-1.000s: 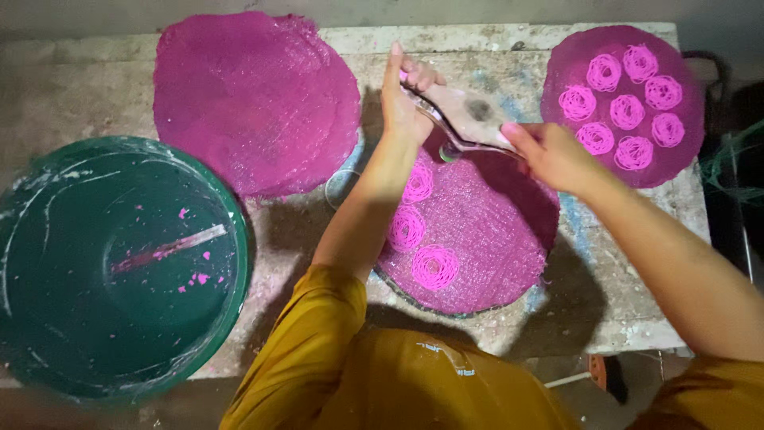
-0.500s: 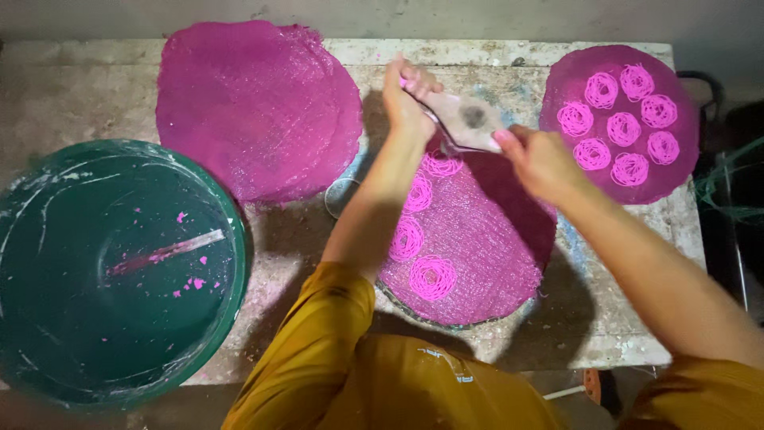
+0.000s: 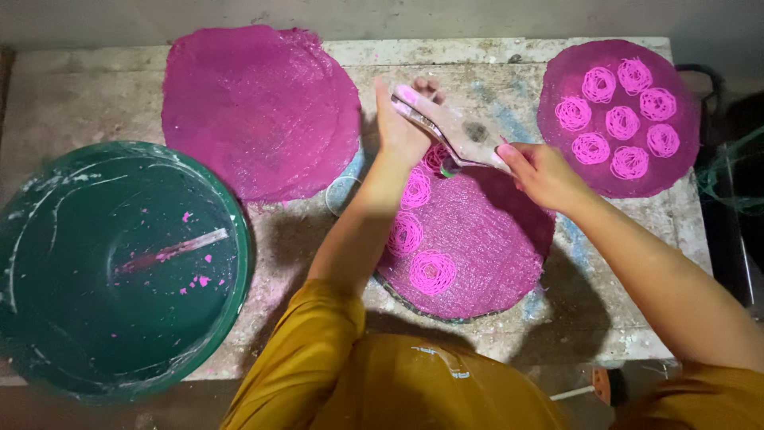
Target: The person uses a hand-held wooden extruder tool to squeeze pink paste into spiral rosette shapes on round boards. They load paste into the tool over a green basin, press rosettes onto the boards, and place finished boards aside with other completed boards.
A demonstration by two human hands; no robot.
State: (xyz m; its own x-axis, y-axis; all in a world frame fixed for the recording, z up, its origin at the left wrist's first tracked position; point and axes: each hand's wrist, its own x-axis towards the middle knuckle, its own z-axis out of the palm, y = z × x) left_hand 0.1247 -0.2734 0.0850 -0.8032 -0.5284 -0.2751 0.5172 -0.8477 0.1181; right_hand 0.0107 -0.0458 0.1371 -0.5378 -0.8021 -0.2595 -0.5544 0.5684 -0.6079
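The right hand (image 3: 545, 171) closes its grip on a flat press (image 3: 450, 131); the left hand (image 3: 402, 131) steadies its far end; keeping it level over the middle pink mat (image 3: 485, 247) on the bench (image 3: 72, 95) should yield neat coils.

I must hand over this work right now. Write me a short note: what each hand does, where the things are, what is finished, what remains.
Left hand: raised over the middle round magenta mat, steadying the far end of the flat pink-stained press tool.
Right hand: grip closed on the tool's near end.
Done: right round magenta mat carries seven pink noodle coils. Middle mat has about four coils along its left side.
Left: rest of the middle mat is bare; the large magenta mat at back left has none.
Green round basin with pink splashes sits at left.
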